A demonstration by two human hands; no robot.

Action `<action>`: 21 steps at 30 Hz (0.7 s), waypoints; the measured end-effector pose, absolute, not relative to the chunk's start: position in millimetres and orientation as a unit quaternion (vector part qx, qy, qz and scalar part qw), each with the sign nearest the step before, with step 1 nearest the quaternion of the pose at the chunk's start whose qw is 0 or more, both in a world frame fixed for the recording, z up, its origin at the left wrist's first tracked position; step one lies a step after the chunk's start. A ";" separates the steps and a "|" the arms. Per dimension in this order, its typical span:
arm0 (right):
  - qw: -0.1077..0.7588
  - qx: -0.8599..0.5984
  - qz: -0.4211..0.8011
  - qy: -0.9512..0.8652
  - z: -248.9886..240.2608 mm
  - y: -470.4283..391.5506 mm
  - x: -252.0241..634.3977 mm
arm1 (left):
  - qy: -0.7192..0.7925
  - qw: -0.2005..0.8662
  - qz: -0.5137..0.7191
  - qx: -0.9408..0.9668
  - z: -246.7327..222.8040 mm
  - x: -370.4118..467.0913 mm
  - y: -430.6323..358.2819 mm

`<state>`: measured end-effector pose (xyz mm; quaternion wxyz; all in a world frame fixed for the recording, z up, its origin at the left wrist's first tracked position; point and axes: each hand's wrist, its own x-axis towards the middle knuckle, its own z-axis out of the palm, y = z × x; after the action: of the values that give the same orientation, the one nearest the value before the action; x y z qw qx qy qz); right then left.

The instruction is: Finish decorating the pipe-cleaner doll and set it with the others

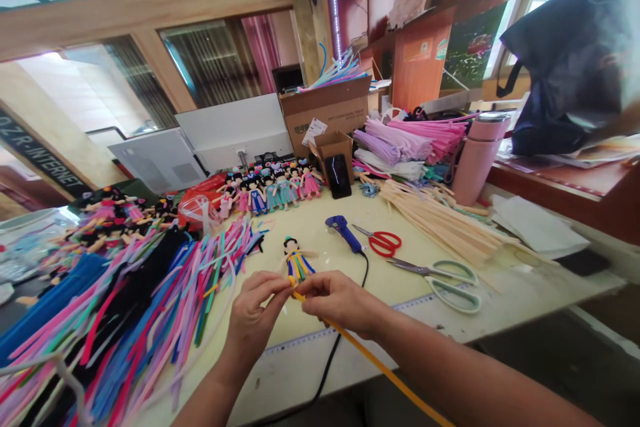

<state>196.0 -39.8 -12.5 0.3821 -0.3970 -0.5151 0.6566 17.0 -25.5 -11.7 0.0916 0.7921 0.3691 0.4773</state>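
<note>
A long yellow pipe cleaner (373, 353) runs from between my fingertips down to the lower right. My left hand (257, 310) pinches its tip between thumb and fingers. Close beside it, my right hand (337, 300) is closed on the same strip. Just beyond my fingertips lies a small doll (296, 261) with black hair and a yellow and blue striped skirt; its lower end is near my hands. A blue glue gun (346, 233) rests behind my right hand, its black cord passing under my right arm.
Red-handled scissors (384, 242) and pale green-handled scissors (453, 280) lie at right. Pipe cleaners (150, 320) cover the left side. Finished dolls (270, 192), a phone (339, 177) and a cardboard box (325, 110) stand at the back, a pink bottle (480, 160) at right.
</note>
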 end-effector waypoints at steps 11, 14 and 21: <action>0.348 -0.393 0.697 -0.488 -23.2 -46.9 194.6 | 0.325 -0.009 0.411 0.852 -14.8 6.8 -30.9; 0.343 -0.386 0.702 -0.490 -23.9 -48.5 195.5 | 0.328 -0.006 0.401 0.856 -15.5 5.1 -31.8; 0.336 -0.372 0.707 -0.499 -21.4 -51.4 197.9 | 0.329 0.034 0.372 0.868 -16.0 4.4 -33.9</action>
<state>197.9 -51.4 -21.4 0.3356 -0.3722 -0.4988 0.7071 4.4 -33.9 -16.0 0.0338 0.8676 0.3288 0.3715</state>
